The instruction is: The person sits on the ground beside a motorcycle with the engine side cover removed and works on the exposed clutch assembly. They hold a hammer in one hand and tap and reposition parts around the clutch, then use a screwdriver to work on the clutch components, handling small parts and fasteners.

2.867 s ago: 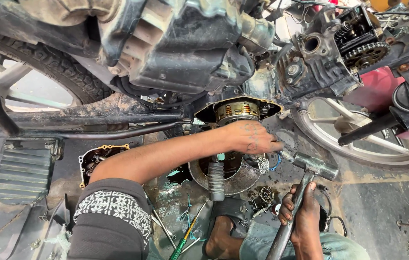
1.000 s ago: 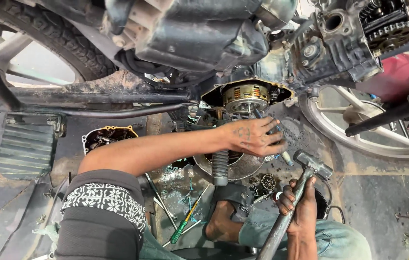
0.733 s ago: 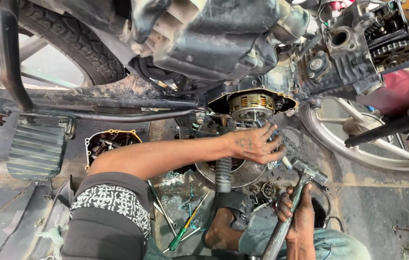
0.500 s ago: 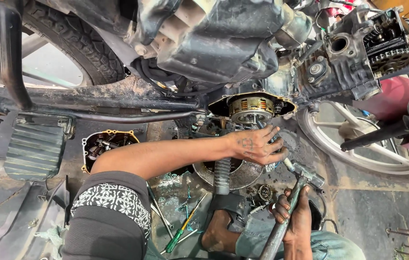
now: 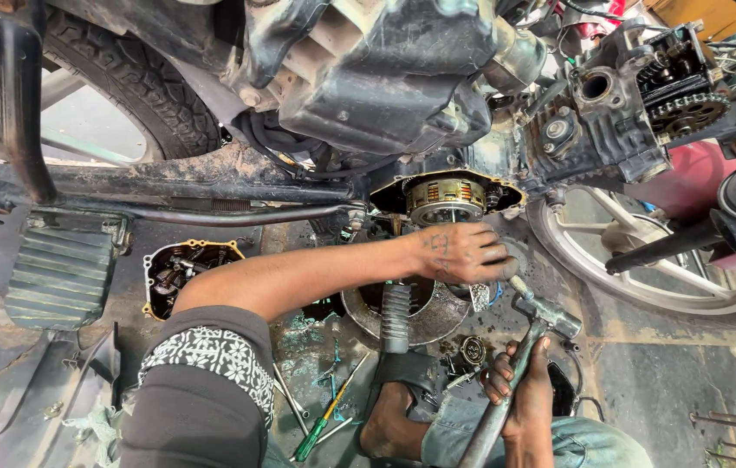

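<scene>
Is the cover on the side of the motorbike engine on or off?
Off. The engine side is open, with the round ringed part inside showing bare, just above the left hand. The right hand holds a hammer.

Left hand [image 5: 463, 253] hides struck part; hammer [image 5: 519, 364] handle cut off.

One head-worn view looks steeply down from close above, facing a motorcycle engine [image 5: 385, 78] across the upper frame. The floor [image 5: 671, 381] fills the lower frame, with the wearer's own arms entering from the bottom edge.
</scene>
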